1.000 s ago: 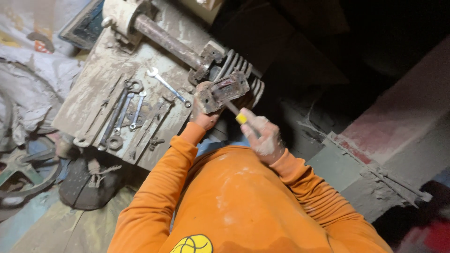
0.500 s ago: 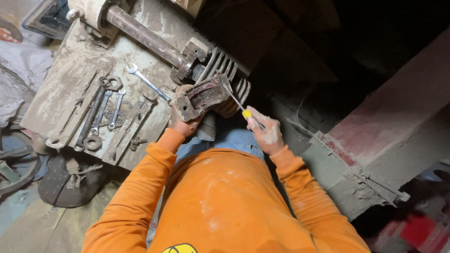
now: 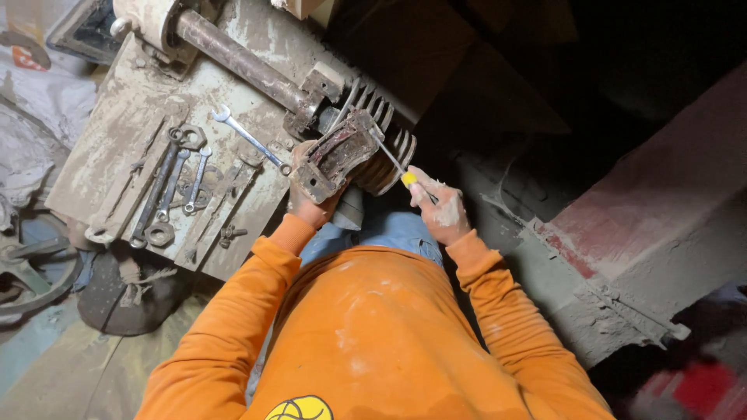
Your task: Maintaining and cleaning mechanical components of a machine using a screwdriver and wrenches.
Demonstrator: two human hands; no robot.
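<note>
Left hand (image 3: 310, 204) clamped under the rusty metal casting (image 3: 336, 155), held against the finned cylinder (image 3: 385, 152) at the dusty workbench's (image 3: 117, 132) near edge; right hand (image 3: 438, 210) closed on a yellow-handled screwdriver (image 3: 397, 167), tip at the casting. Casting judged heavy, rigid, gritty; best gripped by its thick lower end.

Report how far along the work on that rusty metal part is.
Done: the rusty part is off any mount, held up in the left hand. In hand: the right hand works a yellow-handled screwdriver at its edge. Left: grime covers the part; the wrenches lie unused.
</note>
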